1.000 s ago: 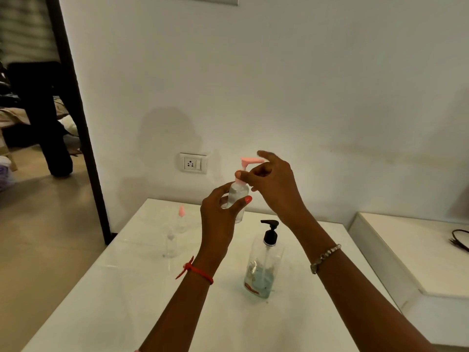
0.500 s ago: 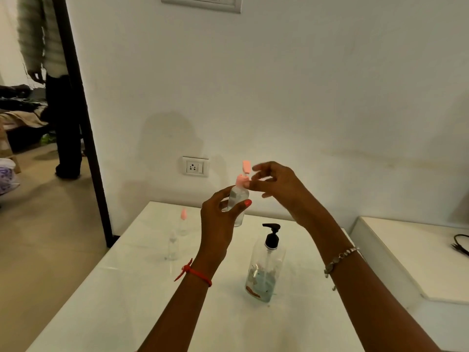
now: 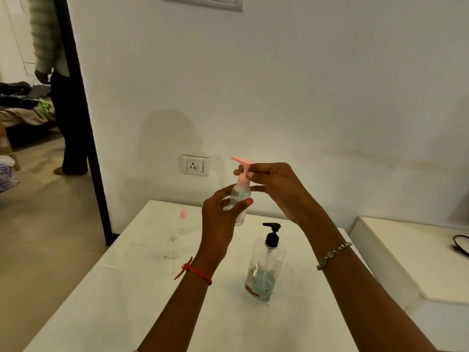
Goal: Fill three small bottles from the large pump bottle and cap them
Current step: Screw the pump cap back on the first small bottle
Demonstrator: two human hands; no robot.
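Observation:
My left hand (image 3: 221, 219) grips a small clear bottle (image 3: 239, 196) held up above the white table (image 3: 142, 295). My right hand (image 3: 276, 189) pinches the pink pump cap (image 3: 242, 171) sitting on top of that bottle. The large clear pump bottle (image 3: 265, 268) with a black pump stands on the table below my right wrist, with a little bluish liquid at its bottom. Two more small clear bottles stand at the table's left: one with a pink cap (image 3: 183, 221) farther back, one with no coloured cap visible (image 3: 173, 246) nearer.
A wall socket (image 3: 195, 165) is on the white wall behind the table. A lower white ledge (image 3: 411, 252) with a black cable (image 3: 460, 246) lies to the right. A person (image 3: 61, 85) stands in the doorway at the far left, beyond a dark door frame.
The pink pump head has turned between my right fingers; its spout now points left. Both hands stay raised with the small bottle. The person in the doorway has shifted.

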